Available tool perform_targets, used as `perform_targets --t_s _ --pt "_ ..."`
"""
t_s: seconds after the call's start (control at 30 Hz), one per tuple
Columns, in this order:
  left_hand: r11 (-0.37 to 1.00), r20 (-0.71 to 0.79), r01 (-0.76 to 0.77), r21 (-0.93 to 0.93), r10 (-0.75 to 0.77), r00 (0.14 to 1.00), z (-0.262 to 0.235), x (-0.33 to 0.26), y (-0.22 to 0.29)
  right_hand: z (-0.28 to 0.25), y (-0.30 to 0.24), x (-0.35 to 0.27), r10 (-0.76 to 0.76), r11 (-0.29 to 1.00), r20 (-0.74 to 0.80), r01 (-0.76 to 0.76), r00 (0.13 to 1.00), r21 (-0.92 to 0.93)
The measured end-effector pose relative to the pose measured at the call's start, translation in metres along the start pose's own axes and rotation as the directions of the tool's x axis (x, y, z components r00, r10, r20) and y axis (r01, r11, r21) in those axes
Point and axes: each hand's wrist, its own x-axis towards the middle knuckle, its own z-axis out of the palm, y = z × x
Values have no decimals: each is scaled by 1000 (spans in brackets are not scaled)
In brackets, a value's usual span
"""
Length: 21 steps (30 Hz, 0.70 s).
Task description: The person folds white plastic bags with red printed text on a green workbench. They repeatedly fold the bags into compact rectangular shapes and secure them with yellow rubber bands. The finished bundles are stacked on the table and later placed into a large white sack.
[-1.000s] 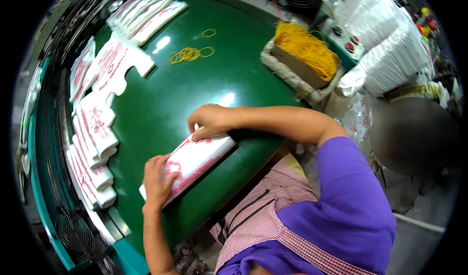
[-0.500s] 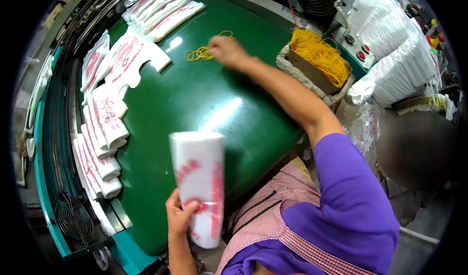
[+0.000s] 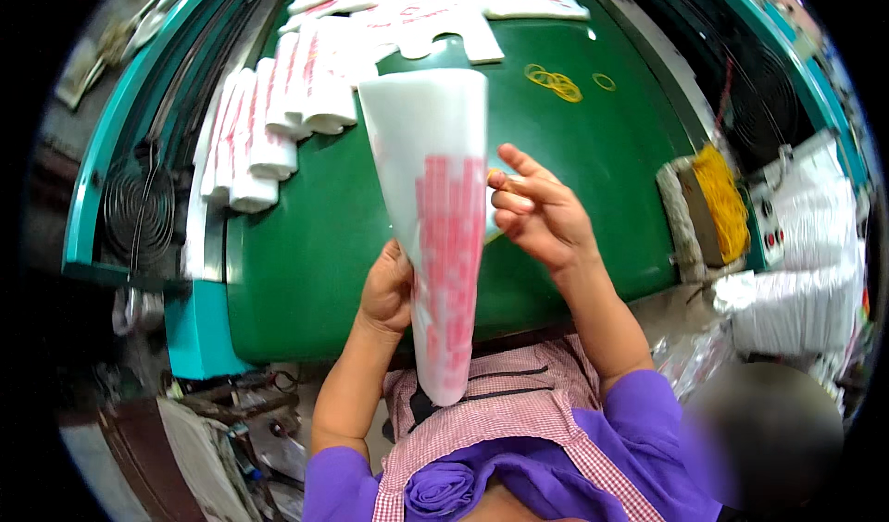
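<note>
My left hand [image 3: 387, 287] grips a folded stack of white plastic bags with red print [image 3: 438, 207] and holds it upright over the near edge of the green table [image 3: 306, 244]. My right hand [image 3: 539, 211] is beside the stack's right edge, fingers spread, with what looks like a yellow rubber band at the fingertips; I cannot tell whether the band is gripped. A few loose yellow rubber bands [image 3: 556, 83] lie on the table farther back.
Stacks of white and red bags [image 3: 278, 115] lie along the table's left and far sides. A box of yellow rubber bands [image 3: 718, 203] sits at the right edge, with white bag bundles [image 3: 801, 272] beyond it. A wire fan guard [image 3: 139, 209] sits at left.
The right hand came back from the loose rubber bands to the stack's side. The left hand raised the stack higher and closer to me. My view shifted.
</note>
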Motion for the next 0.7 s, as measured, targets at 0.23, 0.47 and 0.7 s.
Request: perform_targets --t_s 0.23,0.47,0.7 --pt "933 72 -66 354 43 996 15 -26 30 51 -17 -17 15 931 319 102 948 -350" --pt "740 -228 94 666 82 970 -22 2 59 84 -21 -27 732 51 359 479 579 -876" --pt "637 -52 -208 742 365 930 -25 54 34 -6 40 29 -125 226 85 112 989 -968"
